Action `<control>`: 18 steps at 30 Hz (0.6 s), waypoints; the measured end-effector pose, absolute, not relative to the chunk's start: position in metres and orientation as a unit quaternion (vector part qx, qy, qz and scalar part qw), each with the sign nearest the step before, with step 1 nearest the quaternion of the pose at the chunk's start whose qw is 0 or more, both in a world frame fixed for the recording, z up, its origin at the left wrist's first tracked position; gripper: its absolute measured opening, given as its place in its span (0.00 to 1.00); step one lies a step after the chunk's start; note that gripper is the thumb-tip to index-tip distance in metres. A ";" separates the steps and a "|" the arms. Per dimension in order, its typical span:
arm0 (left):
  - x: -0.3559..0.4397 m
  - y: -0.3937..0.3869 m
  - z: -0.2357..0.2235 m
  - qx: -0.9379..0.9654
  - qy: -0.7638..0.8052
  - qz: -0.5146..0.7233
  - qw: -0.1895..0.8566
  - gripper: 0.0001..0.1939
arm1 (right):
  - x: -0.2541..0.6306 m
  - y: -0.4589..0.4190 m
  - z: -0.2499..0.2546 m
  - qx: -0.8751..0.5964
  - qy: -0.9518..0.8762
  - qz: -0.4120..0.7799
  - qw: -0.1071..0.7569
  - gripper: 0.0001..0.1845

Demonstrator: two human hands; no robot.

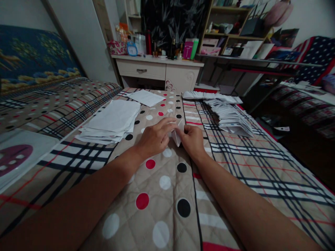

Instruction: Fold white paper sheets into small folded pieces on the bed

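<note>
A small folded piece of white paper (181,124) stands between my two hands, just above the bedcover. My right hand (192,139) pinches its near right side, the thumb lying along the fold. From the left, my left hand (158,136) grips the paper with its fingers stretched toward the top edge. The fingertips partly cover the paper. A stack of white paper sheets (112,118) lies left of my hands, and one more sheet (148,98) rests beyond it. To the right is a fanned row of folded papers (230,116).
The bed has a quilted, dotted and plaid cover (167,209). A long white bundle (209,95) lies at the far edge. Behind stands a dresser (141,69) with bottles and a blue clock (132,49). A metal-legged table (261,60) is at the right.
</note>
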State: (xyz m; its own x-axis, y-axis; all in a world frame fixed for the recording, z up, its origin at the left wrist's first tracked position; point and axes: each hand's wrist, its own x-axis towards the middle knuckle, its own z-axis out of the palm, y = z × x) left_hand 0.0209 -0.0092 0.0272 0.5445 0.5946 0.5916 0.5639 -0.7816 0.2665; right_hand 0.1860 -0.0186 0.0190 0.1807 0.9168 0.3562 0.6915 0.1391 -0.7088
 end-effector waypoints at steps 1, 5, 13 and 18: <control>0.020 -0.009 0.027 0.885 0.326 0.334 0.011 0.24 | 0.187 -0.017 0.019 -0.642 -0.621 0.140 0.427 0.19; 0.018 -0.008 0.025 0.895 0.335 0.294 -0.016 0.18 | 0.188 -0.016 0.018 -0.638 -0.616 0.154 0.435 0.20; 0.018 0.005 0.018 0.841 0.307 0.419 0.149 0.10 | 0.188 -0.019 0.018 -0.604 -0.643 0.200 0.426 0.22; 0.019 0.009 0.016 0.782 0.331 0.465 0.250 0.12 | 0.189 -0.017 0.016 -0.540 -0.654 0.235 0.476 0.25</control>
State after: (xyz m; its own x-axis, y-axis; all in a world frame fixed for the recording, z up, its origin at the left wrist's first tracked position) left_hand 0.0192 0.0088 0.0158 0.3489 0.7500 0.5619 0.2860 -0.6562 0.6983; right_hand 0.1892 -0.0166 0.0160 0.0350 0.9288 0.3689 0.4826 0.3075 -0.8201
